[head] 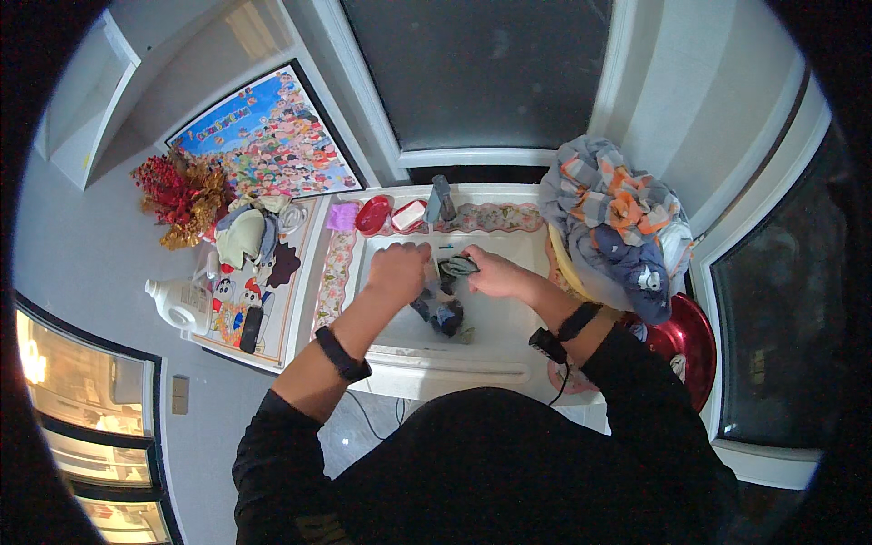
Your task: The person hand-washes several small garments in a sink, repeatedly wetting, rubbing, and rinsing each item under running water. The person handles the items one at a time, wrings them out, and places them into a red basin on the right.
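A white rectangular sink (402, 334) lies before me. My left hand (400, 272) is closed over its left part, on a wet dark cloth with a patterned lower part (443, 317) hanging down to the basin floor. Across from it, my right hand (496, 272) pinches a grey-green bunched part of cloth (458, 266) near the middle of the sink. Whether both hands hold one piece cannot be told. A faucet (443, 197) stands at the back rim. A small pale scrap (467, 334) lies on the basin floor.
Behind the sink sit a purple sponge (343, 216), a red dish (374, 215) and white soap (409, 215). At left are a white jug (180, 306), a dark phone-like object (251, 330) and cloths (242, 235). Piled laundry (620, 204) and a red basin (695, 347) are at right.
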Tool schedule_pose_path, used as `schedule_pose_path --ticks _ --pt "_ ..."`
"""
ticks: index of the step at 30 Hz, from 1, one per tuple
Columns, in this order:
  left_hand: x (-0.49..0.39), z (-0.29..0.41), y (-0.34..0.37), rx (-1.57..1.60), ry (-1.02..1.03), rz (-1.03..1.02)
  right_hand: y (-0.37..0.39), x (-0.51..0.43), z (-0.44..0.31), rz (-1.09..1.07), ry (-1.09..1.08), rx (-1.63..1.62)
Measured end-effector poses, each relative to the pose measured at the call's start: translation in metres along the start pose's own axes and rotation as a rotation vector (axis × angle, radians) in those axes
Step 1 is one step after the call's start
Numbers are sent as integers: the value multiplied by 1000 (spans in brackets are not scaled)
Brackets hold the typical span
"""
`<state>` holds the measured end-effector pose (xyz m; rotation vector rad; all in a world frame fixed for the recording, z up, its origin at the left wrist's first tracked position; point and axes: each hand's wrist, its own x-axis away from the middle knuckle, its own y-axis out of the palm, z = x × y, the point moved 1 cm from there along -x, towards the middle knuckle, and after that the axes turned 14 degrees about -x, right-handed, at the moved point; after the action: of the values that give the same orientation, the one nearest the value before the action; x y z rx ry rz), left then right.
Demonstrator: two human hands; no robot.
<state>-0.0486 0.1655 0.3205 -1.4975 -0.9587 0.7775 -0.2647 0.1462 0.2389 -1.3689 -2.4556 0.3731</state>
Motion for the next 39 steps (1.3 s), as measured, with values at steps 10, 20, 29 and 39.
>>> schedule_pose_path --ticks 10,20,29,39 --pt "7 -30 41 557 12 274 12 2 -16 112 155 -226" --pt "9 -57 46 882 33 293 37 -14 -19 424 51 -819" --pt "-7 -103 50 914 46 320 45 -7 -15 499 144 -384" --pt "-23 -100 -12 1029 364 124 73 -36 -27 341 -329 -264"
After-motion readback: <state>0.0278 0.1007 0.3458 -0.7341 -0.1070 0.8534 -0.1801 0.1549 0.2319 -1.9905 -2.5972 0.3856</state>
